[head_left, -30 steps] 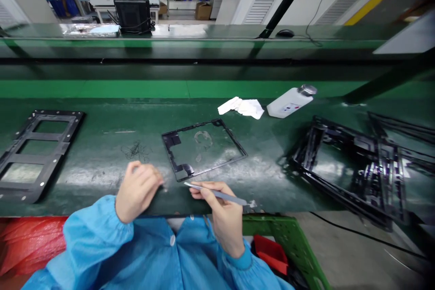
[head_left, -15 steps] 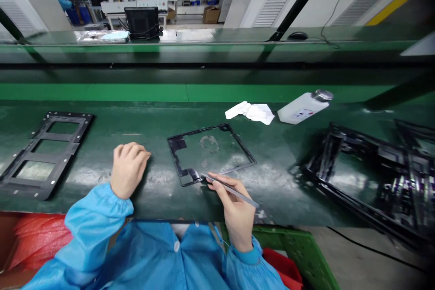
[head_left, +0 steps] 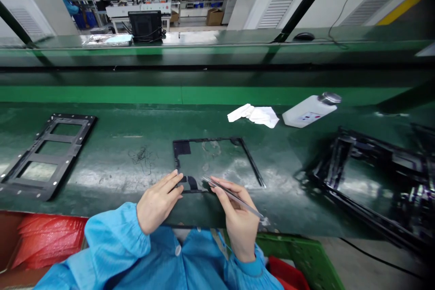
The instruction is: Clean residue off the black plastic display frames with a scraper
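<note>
A thin black rectangular frame (head_left: 252, 163) lies on the green bench before me, with dark patches along its left side. My left hand (head_left: 159, 202) rests at the frame's lower left corner, fingers stretched out and touching it; the thumb side is partly hidden. In my right hand (head_left: 240, 216) is a pair of metal tweezers (head_left: 238, 199), pinched between thumb and fingers. The tweezers' tips are just above the frame's near edge, right of a dark curved patch. A tangle of fine black strips (head_left: 143, 156) lies left of the frame.
At left sits a black fixture plate (head_left: 64, 158) with three openings. Behind the frame are a crumpled white cloth (head_left: 260, 114) and a tilted white bottle (head_left: 307, 111). Stacked black frames (head_left: 367, 190) occupy the right. Below are red bags (head_left: 50, 240) and a green crate (head_left: 306, 253).
My left hand has moved right, from the tangle of strips to the frame's corner. The frame has turned, its near edge now nearly level. My right hand keeps the tweezers.
</note>
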A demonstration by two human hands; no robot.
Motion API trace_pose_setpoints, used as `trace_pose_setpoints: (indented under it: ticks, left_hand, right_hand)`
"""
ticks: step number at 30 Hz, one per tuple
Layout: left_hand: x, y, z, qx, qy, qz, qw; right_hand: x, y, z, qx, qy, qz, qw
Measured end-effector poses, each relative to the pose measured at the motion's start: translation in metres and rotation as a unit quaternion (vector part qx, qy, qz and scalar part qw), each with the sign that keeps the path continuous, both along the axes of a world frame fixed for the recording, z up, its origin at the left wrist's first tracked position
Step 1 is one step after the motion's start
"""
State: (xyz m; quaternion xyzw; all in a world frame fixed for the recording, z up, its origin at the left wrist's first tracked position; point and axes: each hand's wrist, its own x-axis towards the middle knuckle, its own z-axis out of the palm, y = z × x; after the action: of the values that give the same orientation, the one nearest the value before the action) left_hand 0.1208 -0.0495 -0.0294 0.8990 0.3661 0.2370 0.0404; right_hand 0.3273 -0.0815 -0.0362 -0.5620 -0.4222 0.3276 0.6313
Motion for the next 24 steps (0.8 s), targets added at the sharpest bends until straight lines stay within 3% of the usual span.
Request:
trace_pose_setpoints:
  ticks: [12, 18, 24]
  left_hand:
    - [-0.020, -0.005, 0.000, -0.060, -0.036, -0.012, 0.997]
    - [-0.021, -0.003, 0.004, -0.129, -0.082, 0.035, 0.988]
    - [-0.027, 0.006, 0.005, -0.126, -0.115, 0.086, 0.982]
  right_hand:
    - [0.000, -0.006, -0.001, 0.019, -0.076, 0.017, 0.997]
    - [0.000, -0.005, -0.001, 0.019, -0.070, 0.018, 0.997]
    - [-0.001, -0.006, -0.002, 0.020, -0.057, 0.016, 0.998]
